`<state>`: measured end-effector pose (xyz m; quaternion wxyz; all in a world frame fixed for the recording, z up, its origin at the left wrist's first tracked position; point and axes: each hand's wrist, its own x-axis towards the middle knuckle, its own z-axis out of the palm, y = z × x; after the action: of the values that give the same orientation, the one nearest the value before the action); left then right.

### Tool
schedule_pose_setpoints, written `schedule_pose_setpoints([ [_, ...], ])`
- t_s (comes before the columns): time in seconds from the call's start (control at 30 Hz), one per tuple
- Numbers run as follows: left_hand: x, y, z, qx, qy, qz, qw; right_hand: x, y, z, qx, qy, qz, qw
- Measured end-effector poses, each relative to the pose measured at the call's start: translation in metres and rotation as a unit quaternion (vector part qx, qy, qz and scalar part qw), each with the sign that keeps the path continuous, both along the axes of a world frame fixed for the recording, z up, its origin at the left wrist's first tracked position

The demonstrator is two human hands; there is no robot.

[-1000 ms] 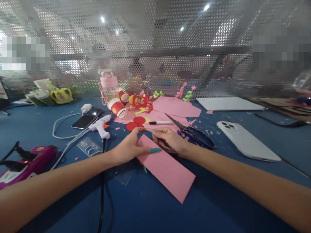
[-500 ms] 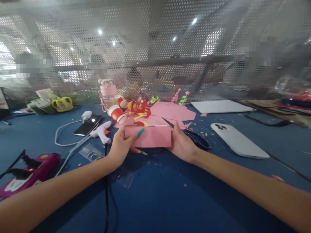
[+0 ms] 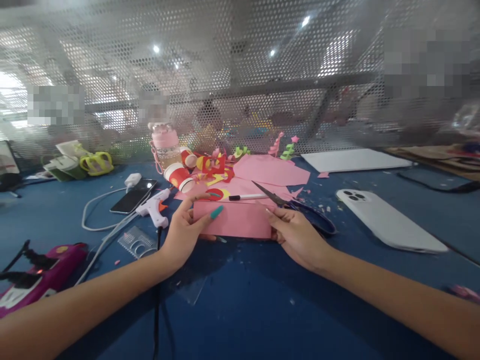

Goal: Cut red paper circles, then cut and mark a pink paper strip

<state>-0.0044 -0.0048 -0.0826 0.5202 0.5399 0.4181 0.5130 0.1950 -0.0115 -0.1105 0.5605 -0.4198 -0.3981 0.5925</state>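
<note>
Centre of frame: left hand (image 3: 182, 232) and right hand (image 3: 298, 235) pinched pink paper (image 3: 240, 221), each grip closed; uneven pull risked creasing it.

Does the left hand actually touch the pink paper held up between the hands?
Touching. The head view shows the left hand with its thumb lying across the near face of the pink paper, overlapping its left end.
</note>
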Motion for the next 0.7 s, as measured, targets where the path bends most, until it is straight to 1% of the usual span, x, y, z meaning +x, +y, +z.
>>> schedule_pose_setpoints([
  [0.17, 0.001, 0.000, 0.000, -0.009, 0.010, 0.016, 1.000, 0.001, 0.001, -0.001, 0.017, -0.010, 0.009, 1.000],
  [0.33, 0.002, 0.000, 0.002, -0.008, 0.009, 0.011, 1.000, -0.002, -0.001, 0.003, 0.021, 0.009, 0.012, 1.000],
  [0.47, 0.001, 0.002, -0.001, -0.023, -0.002, 0.005, 1.000, -0.002, 0.000, 0.000, 0.027, 0.004, 0.004, 1.000],
  [0.53, 0.001, 0.003, -0.004, -0.031, -0.004, 0.016, 0.999, 0.001, 0.001, -0.002, 0.051, -0.022, -0.002, 0.998],
  [0.6, 0.001, 0.005, -0.007, -0.036, -0.004, 0.022, 0.999, 0.004, 0.001, -0.003, 0.092, -0.080, -0.020, 0.992],
  [0.7, 0.003, 0.006, -0.009, -0.038, -0.003, 0.006, 0.999, 0.010, -0.001, -0.002, 0.156, -0.198, -0.055, 0.966],
])
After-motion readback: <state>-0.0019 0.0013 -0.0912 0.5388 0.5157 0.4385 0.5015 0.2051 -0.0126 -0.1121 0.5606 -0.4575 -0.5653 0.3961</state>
